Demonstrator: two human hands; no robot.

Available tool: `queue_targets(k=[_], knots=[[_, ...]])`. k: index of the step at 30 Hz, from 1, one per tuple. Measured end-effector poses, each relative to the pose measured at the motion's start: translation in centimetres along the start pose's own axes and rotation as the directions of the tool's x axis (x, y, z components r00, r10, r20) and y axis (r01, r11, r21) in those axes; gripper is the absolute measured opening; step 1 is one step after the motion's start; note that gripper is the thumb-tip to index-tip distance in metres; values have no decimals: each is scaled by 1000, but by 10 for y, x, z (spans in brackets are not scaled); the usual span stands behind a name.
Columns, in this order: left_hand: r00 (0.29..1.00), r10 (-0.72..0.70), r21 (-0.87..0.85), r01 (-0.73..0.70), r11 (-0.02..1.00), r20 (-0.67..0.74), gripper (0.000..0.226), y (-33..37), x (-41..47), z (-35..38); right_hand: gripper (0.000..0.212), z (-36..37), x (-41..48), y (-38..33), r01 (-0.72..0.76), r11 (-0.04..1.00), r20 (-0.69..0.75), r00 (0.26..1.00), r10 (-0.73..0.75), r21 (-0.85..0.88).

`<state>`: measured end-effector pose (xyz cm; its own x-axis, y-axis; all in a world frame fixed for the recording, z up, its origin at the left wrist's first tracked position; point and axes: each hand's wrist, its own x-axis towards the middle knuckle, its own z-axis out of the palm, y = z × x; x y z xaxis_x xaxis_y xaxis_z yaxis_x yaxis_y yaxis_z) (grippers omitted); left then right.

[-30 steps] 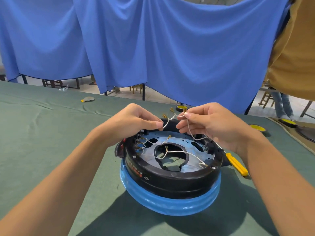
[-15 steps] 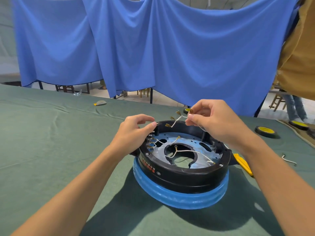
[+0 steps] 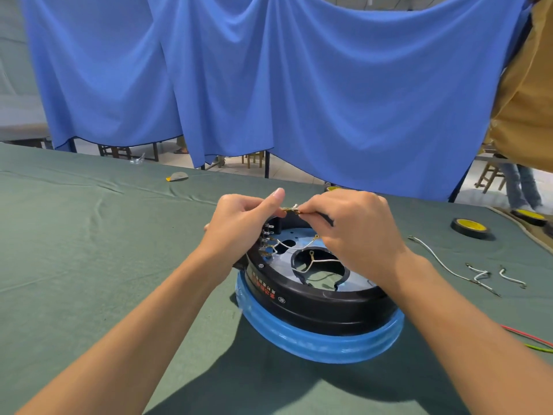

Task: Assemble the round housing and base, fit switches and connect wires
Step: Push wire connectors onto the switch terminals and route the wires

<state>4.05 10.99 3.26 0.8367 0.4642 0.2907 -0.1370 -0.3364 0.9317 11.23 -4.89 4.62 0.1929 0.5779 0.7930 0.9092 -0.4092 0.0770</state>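
Resting nearest on the green-covered worktop (image 3: 89, 265), a blue-wrapped base (image 3: 317, 342) is noted, with the round black housing (image 3: 314, 313) seated on top of it, open side up. Level with the base at the right edge, a red wire (image 3: 529, 336) and a green wire (image 3: 538, 348) are seen lying on the cloth. Inside the housing a pale metal plate (image 3: 302, 239) with a large central opening is seen, and white wires (image 3: 324, 260) are strung across that opening. A row of switch terminals (image 3: 267, 239) is set on the housing's left inner wall, some with wires attached. Above the far rim a brass terminal (image 3: 288, 209) is held between both hands. The grip of the left hand (image 3: 242, 223) is closed on it, fingers curled and thumb raised. The grip of the right hand (image 3: 356, 232) is pinched on its other end. Whether one piece or two joined pieces are held cannot be told. Right of the housing and apart from it, loose white leads (image 3: 478, 275) are laid on the cloth. Farther right a black tape roll (image 3: 469, 228) with a yellow core is noted. Far left, a small grey-and-yellow object (image 3: 177, 176) is seen near the worktop's far edge. Beyond it a blue curtain (image 3: 299, 85) is hung, with tan cloth (image 3: 526, 100) at the right.
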Motion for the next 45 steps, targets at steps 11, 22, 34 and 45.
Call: queue_targets(k=[11, 22, 34, 45], knots=[[984, -127, -259, 91, 962, -126, 19, 7, 9, 8, 9, 1, -2, -7, 109, 991, 130, 987, -98, -78], [976, -217, -280, 202, 939, -23, 6, 13, 26, 10, 29, -12, 6, 6, -368, 863, 376, 897, 231, 347], [993, -80, -192, 61, 980, -90, 5, 17, 20, 17, 28, -13, 45, 3, -621, 784, 502, 677, 538, -3], [983, -82, -32, 78, 996, -164, 22, -9, 19, -4, 15, 8, 59, -2, -851, 465, 583, 512, 631, 244]])
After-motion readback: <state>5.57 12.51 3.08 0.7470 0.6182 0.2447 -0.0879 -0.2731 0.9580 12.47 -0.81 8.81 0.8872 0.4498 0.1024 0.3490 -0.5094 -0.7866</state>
